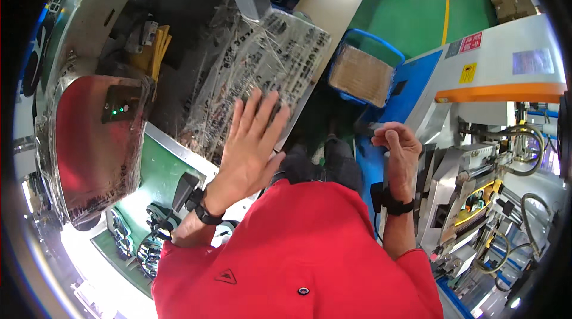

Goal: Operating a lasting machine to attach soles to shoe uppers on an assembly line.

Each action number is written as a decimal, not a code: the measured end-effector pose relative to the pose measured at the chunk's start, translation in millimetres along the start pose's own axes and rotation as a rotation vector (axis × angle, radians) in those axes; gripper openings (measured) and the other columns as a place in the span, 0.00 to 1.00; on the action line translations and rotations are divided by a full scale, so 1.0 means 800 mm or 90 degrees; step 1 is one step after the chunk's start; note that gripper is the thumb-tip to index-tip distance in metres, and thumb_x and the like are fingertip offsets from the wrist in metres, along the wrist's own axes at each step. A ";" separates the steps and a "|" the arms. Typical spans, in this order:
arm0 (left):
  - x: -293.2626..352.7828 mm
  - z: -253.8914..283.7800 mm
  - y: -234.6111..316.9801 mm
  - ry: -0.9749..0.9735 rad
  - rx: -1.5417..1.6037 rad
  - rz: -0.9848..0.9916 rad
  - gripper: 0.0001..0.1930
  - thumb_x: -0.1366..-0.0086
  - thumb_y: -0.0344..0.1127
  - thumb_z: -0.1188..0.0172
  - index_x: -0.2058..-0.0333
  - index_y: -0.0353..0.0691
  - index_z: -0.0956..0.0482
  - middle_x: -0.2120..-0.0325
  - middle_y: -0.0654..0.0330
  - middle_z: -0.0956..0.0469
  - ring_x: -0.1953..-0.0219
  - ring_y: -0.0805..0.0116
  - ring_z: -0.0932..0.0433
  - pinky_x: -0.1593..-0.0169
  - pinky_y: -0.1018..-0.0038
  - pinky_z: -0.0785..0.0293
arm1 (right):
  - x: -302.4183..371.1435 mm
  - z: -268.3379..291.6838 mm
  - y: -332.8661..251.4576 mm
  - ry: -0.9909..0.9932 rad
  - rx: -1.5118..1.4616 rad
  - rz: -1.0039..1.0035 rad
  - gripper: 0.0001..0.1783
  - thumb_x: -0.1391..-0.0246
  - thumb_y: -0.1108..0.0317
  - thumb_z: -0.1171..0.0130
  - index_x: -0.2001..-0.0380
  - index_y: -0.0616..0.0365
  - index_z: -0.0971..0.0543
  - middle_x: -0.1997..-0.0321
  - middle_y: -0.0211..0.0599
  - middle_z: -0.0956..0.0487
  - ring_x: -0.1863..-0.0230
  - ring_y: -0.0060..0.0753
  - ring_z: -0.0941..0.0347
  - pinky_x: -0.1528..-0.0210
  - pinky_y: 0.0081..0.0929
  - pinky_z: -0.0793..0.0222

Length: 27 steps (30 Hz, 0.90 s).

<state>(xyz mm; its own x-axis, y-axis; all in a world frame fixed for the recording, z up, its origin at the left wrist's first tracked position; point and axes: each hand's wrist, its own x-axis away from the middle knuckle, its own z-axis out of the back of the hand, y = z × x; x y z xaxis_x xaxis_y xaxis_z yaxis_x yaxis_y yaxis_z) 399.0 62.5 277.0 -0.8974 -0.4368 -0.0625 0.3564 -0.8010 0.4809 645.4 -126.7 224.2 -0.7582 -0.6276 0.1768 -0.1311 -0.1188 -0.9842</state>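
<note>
My left hand (255, 149) is open, its fingers stretched out over a flat surface wrapped in clear plastic film (277, 51) with dark print. Whether the palm touches the film or hovers just above it, I cannot tell. To the right, beside the blue side of a machine (411, 92), my right hand (400, 152) is closed, with thumb and fingers curled together. A small greyish edge (375, 127) shows at its fingertips; its kind is too small to make out. Both wrists wear dark straps.
At the left stands a red panel (98, 140) under film, with green lights. Yellow strips (159, 51) lie in a dark recess behind it. Ahead is a blue cart (372, 39) carrying a brown carton (360, 75). Machinery with hoses (476, 182) fills the right; several shoes (122, 232) lie lower left.
</note>
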 end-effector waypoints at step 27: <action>0.006 -0.006 0.003 0.116 0.030 0.009 0.25 0.53 0.35 0.31 0.55 0.34 0.23 0.46 0.46 0.28 0.40 0.41 0.33 0.36 0.44 0.45 | -0.058 0.037 0.027 0.023 0.018 -0.102 0.07 0.41 0.73 0.46 0.62 0.64 0.21 0.68 0.40 0.18 0.70 0.28 0.22 0.62 0.24 0.25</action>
<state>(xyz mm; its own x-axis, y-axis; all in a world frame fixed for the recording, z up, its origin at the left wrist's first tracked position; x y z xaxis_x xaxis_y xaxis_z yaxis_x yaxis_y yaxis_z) 396.5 56.3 273.7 -0.8288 -0.5182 -0.2111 0.3522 -0.7763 0.5228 696.5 -122.8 195.0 -0.7515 -0.5713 0.3301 -0.2341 -0.2368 -0.9429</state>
